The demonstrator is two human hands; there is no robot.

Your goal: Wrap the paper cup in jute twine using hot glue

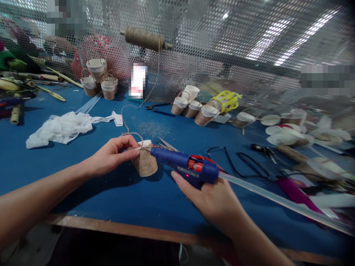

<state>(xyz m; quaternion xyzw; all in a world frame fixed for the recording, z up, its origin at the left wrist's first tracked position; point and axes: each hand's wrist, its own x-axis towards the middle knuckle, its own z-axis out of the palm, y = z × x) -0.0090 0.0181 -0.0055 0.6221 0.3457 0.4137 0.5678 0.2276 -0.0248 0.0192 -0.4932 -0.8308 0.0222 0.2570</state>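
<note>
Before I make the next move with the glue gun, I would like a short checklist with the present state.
1. Glue gun held in right hand: ok.
2. Red light on: ok, lit.
3. Glue stick in the gun: ok, long end trails behind.
4. Left hand at the rim of the twine-wrapped cup: ok.
5. Scissors well away: not ok, blades show right beyond the gun's front.
6. Nozzle hot: cannot tell.
</note>
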